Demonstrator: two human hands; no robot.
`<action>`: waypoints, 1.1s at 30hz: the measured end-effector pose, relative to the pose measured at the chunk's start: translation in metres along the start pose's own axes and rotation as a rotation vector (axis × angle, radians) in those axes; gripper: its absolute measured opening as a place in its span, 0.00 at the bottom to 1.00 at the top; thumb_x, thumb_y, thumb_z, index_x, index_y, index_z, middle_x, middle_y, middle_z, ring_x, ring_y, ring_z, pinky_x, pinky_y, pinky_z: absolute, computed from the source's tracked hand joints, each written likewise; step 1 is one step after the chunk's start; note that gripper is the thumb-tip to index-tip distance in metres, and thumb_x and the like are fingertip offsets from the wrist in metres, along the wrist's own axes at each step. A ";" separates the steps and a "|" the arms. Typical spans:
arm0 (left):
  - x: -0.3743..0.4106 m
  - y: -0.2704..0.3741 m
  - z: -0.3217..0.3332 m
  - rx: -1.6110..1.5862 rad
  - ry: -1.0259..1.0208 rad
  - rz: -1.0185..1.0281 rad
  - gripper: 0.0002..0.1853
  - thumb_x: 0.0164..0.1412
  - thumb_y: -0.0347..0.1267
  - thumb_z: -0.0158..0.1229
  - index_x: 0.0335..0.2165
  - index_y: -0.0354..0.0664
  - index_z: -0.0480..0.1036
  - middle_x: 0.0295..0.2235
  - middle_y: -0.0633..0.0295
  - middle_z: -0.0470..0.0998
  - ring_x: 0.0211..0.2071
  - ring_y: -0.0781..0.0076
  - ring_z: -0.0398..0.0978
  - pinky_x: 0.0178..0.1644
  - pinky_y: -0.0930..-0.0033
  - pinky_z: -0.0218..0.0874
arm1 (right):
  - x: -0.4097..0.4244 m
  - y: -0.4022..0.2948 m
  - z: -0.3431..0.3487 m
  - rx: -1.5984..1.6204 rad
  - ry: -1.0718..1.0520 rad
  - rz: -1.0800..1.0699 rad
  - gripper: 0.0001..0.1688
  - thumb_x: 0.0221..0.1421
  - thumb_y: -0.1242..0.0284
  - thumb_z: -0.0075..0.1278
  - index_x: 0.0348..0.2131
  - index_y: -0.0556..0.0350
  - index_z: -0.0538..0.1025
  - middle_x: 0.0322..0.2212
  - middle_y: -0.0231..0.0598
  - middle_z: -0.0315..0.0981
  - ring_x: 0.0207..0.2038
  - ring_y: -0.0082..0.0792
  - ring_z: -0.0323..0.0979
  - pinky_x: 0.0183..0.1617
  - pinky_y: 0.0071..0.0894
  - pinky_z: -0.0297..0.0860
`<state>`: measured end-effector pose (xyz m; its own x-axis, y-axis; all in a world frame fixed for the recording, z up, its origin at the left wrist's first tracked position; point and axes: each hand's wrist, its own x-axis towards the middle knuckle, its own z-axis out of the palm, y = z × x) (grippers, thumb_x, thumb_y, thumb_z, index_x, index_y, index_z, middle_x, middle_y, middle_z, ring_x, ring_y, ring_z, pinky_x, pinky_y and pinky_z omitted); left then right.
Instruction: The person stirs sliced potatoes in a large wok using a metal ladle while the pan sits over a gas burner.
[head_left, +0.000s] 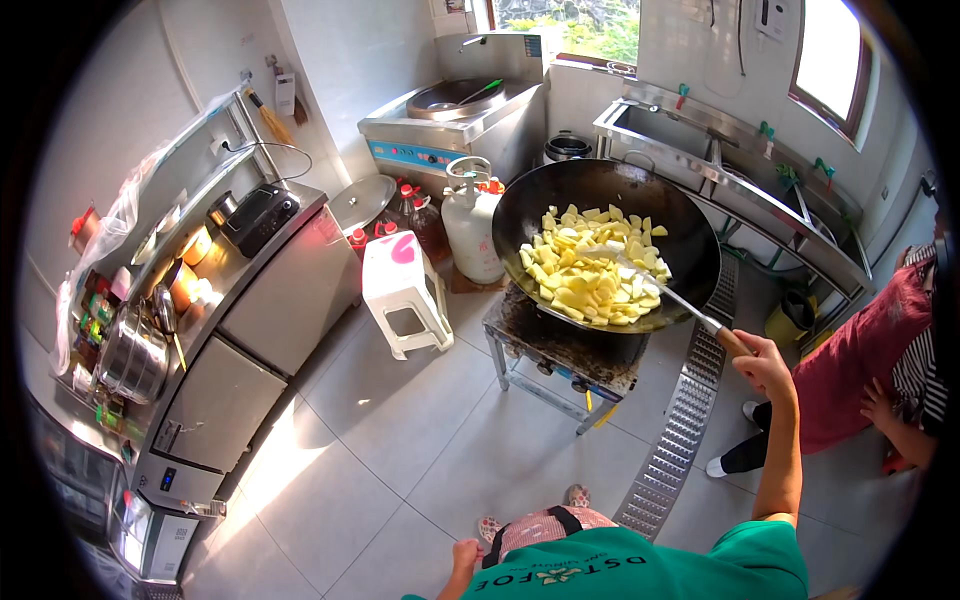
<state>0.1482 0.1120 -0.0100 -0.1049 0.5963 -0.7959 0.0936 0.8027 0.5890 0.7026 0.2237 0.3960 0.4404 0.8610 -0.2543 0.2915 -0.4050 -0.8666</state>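
Observation:
A large dark wok (675, 217) stands on a grimy metal gas stove (517, 326) before me. Pale yellow slices, apparently potato, form a heap (592, 277) across its middle. My right hand (766, 366) is closed around the wooden handle of a long metal wok spatula (686, 304). Its blade lies among the slices and is partly covered by them. My left hand (469, 553) hangs low beside my body, away from the wok, with the fingers curled; nothing shows in it.
A white plastic stool (403, 289) and a gas cylinder (474, 232) stand left of the stove. A steel counter (281, 300) with pots runs along the left. A metal floor drain grate (679, 450) passes on the right. Another person (862, 375) in a red apron stands at right, below the steel sinks (660, 135).

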 end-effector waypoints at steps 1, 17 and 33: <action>0.000 0.001 0.002 -0.008 0.006 -0.008 0.10 0.48 0.31 0.48 0.24 0.33 0.70 0.17 0.57 0.72 0.15 0.72 0.70 0.17 0.74 0.62 | 0.003 -0.002 0.001 0.042 0.034 -0.001 0.30 0.37 0.77 0.45 0.47 0.51 0.66 0.12 0.24 0.56 0.08 0.12 0.48 0.09 0.16 0.43; -0.024 -0.009 -0.007 0.004 0.119 -0.076 0.09 0.48 0.29 0.47 0.25 0.33 0.70 0.20 0.55 0.73 0.16 0.69 0.71 0.17 0.72 0.63 | 0.157 0.056 0.044 0.928 0.057 0.348 0.12 0.51 0.71 0.41 0.38 0.37 0.65 0.12 0.25 0.54 0.08 0.12 0.44 0.08 0.11 0.43; -0.002 0.018 -0.001 0.103 -0.030 0.047 0.10 0.48 0.30 0.47 0.22 0.32 0.70 0.17 0.56 0.72 0.15 0.70 0.70 0.17 0.73 0.62 | 0.008 -0.011 0.043 -0.165 -0.137 0.027 0.26 0.37 0.77 0.43 0.42 0.49 0.68 0.13 0.27 0.55 0.12 0.17 0.53 0.12 0.20 0.51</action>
<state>0.1488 0.1252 0.0025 -0.0688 0.6316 -0.7722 0.1997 0.7671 0.6096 0.6667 0.2482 0.3851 0.3340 0.8782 -0.3424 0.4211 -0.4640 -0.7794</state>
